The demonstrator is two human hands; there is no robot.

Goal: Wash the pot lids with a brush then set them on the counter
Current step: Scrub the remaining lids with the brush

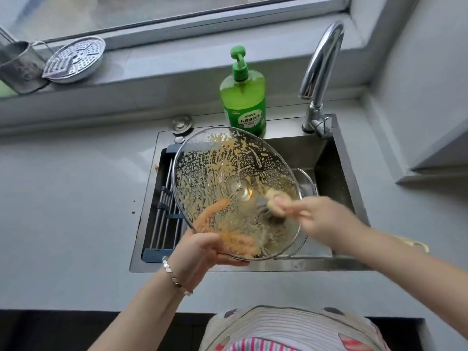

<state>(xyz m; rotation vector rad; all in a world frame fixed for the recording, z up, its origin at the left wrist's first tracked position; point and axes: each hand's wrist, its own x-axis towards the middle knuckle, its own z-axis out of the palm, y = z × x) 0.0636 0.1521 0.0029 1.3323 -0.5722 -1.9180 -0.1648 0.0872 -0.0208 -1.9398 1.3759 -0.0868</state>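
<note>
A large glass pot lid (217,173) with a metal rim is tilted over the sink, its underside facing me and covered in yellowish suds. My left hand (202,252) grips its near rim from below, fingers showing through the glass. My right hand (326,219) holds a brush (272,203) whose pale head and dark bristles press on the lid beside the central metal knob plate. The brush and right hand are motion-blurred. A second lid's rim (307,182) shows lower in the sink behind the first.
The steel sink (352,178) has a roll-up drying rack (164,211) over its left side. A green dish-soap pump bottle (243,97) and the chrome faucet (319,72) stand at the back. A perforated steamer plate (74,59) and a metal cup (19,67) sit on the windowsill. Grey counter (71,198) lies left.
</note>
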